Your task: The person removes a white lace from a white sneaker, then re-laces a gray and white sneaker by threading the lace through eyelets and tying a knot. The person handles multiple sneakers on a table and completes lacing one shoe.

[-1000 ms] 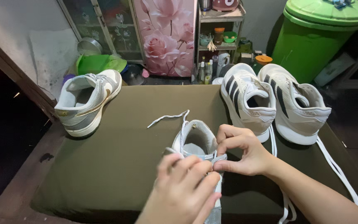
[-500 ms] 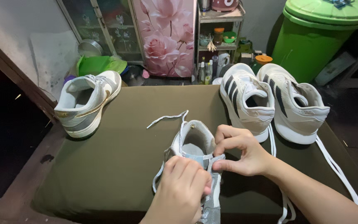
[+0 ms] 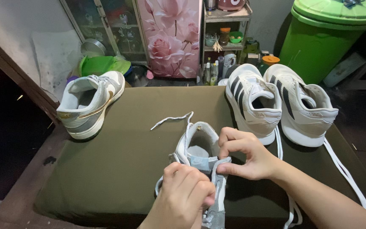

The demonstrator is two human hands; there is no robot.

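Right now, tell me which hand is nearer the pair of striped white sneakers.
Right. The right hand is just below the striped white sneakers; the left hand is lower and farther left.

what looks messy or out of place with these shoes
The white laces of the striped pair are loose, trailing over the olive cushion's right edge. The grey shoe under both hands has one lace end lying loose, and its mate sits far off at the left corner.

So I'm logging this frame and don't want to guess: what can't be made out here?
Head view only:
- Front of the grey sneaker: covered by the left hand and cut off by the bottom edge.
- The lace piece under the right hand: its fingers hide the grip.
- Shelf bottles: too small to identify.
- Green bin: cropped at the top edge.
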